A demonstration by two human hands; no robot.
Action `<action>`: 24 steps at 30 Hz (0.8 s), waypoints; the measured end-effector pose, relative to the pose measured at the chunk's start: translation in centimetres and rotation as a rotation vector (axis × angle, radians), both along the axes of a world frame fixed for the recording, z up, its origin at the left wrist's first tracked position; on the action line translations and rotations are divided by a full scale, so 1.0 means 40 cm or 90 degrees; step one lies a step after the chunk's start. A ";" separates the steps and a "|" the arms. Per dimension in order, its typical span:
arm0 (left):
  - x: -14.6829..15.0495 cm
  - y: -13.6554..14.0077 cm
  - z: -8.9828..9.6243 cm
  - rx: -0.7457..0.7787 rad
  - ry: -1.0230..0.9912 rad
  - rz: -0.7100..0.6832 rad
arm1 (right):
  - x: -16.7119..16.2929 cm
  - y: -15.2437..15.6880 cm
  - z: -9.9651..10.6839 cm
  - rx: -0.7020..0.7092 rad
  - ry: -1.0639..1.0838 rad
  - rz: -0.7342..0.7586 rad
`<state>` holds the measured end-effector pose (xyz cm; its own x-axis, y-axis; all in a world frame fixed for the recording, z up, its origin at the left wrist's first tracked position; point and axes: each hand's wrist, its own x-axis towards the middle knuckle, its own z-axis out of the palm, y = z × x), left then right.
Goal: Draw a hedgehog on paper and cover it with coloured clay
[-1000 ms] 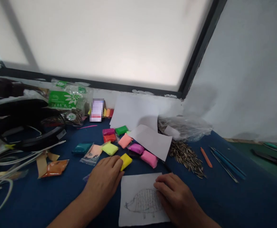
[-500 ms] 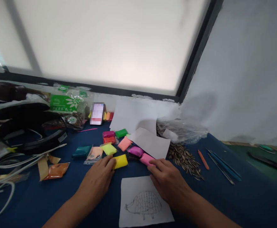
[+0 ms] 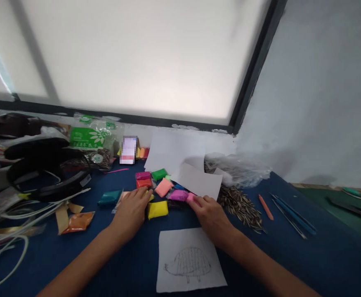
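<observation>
My left hand (image 3: 133, 209) lies palm down with its fingers stretched over a lime-yellow packet (image 3: 151, 196) and a peach packet (image 3: 125, 194), mostly covering both. Just right of its fingertips is a bright yellow packet (image 3: 158, 210) of soft, clay-like material. My right hand (image 3: 210, 212) has its fingers closed at the near end of a pink packet (image 3: 191, 197), which touches a purple packet (image 3: 178, 195). Behind them sit salmon (image 3: 163, 187), red (image 3: 143, 183), magenta (image 3: 142, 175) and green (image 3: 159, 174) packets. Below my hands lies a paper with a pencilled animal (image 3: 191, 262).
Sunflower seeds (image 3: 240, 208) are heaped to the right, near an orange stick (image 3: 265, 207) and blue tweezers (image 3: 294, 214). White cables (image 3: 19, 214), a black headset-like object (image 3: 44, 165) and an orange packet (image 3: 79, 222) occupy the left. A phone (image 3: 128, 149) leans at the back.
My left hand has shifted up and left, off the bright yellow packet and over the lime-yellow one. My right hand has pushed the pink packet slightly away, closer against the purple one.
</observation>
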<state>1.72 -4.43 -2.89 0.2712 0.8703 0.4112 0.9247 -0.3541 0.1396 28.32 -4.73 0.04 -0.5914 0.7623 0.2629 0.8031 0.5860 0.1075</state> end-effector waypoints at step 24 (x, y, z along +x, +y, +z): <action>0.140 -0.158 0.125 -0.542 -0.980 -0.181 | -0.003 -0.170 0.049 -0.417 0.646 -0.007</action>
